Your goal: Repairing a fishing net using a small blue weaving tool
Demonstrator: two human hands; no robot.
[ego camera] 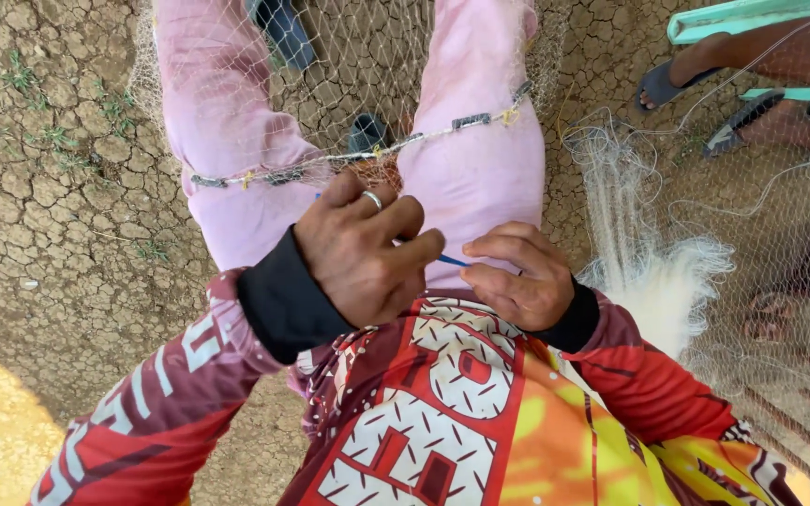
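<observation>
Both hands are working just below the weighted line — left hand and right hand pinching shut on a blue needle over the net.

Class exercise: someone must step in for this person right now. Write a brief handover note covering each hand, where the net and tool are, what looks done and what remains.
Left hand: closed, pinching a thin blue tool and net mesh over the lap; a ring on one finger.
Right hand: fingers curled, at the tool's other end.
Fishing net: draped across the pink-trousered knees, its weighted line running knee to knee, loose mesh bunched on the cracked ground at right.
Done: cannot tell from this view.
Left: the stretch of mesh under the hands is in work.
</observation>
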